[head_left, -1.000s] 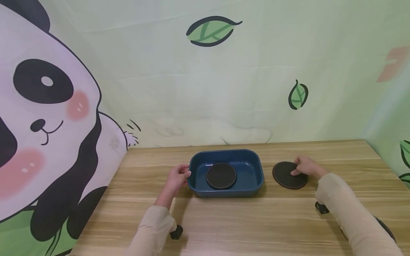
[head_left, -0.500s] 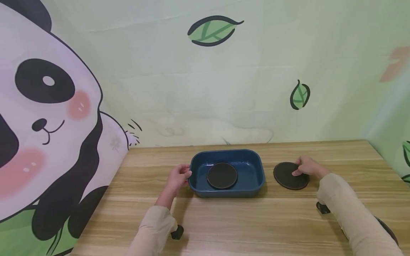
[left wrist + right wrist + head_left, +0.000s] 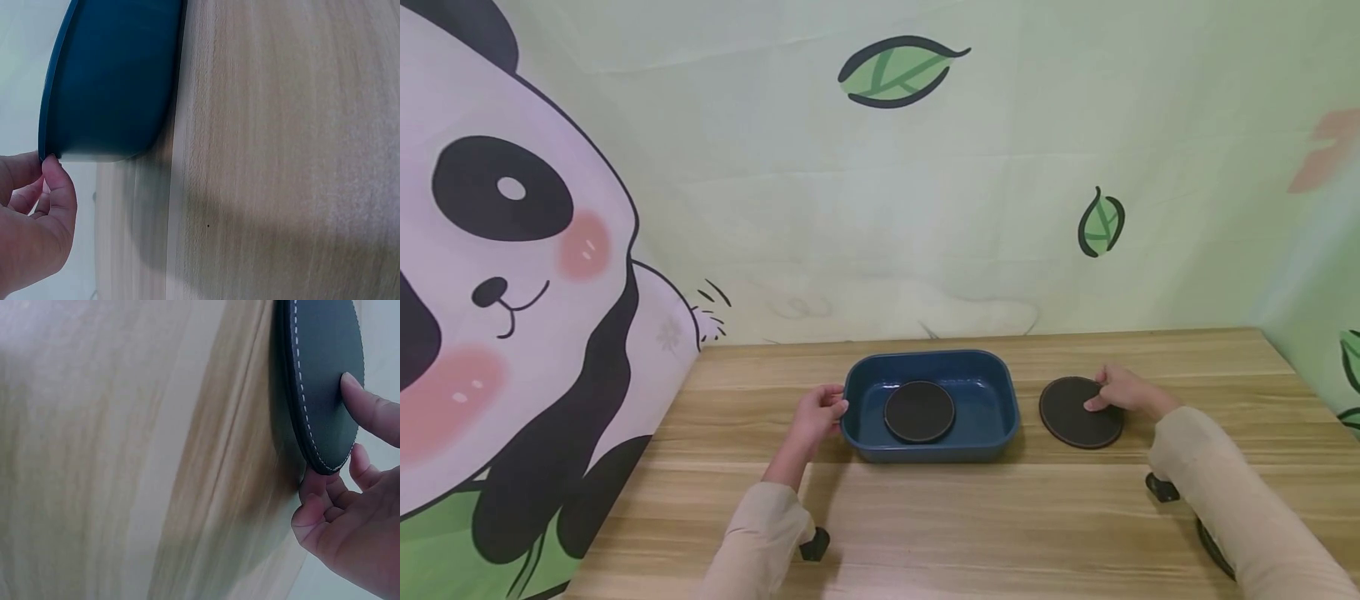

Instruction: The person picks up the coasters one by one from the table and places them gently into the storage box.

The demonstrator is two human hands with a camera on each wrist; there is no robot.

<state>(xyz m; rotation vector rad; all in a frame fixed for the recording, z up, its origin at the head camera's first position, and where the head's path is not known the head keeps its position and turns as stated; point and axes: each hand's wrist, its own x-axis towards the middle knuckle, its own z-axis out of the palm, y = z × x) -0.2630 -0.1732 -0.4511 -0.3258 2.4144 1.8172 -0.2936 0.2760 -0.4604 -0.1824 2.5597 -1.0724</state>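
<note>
A blue rectangular baking dish [image 3: 985, 400] stands on the wooden table, with a round black coaster [image 3: 919, 412] lying in its left half. At the dish's left end my left hand [image 3: 814, 421] pinches the rim between thumb and fingers, also seen on the dish wall [image 3: 112, 81] in the left wrist view. Right of the dish, my right hand [image 3: 1123, 392] grips another round black coaster [image 3: 1071, 412], thumb on its top face and fingers beneath. White stitching runs round this coaster's edge [image 3: 301, 381] in the right wrist view, and its rim looks raised off the table.
A further round black object [image 3: 1212, 550] lies at the lower right, mostly hidden by the right sleeve [image 3: 1217, 483]. A green cloth backdrop [image 3: 760, 167] with a panda print hangs behind the table [image 3: 970, 525].
The coaster in my right hand has tilted slightly. My right forearm has shifted a little to the right, showing the left edge of the round object below it. My left hand stays put.
</note>
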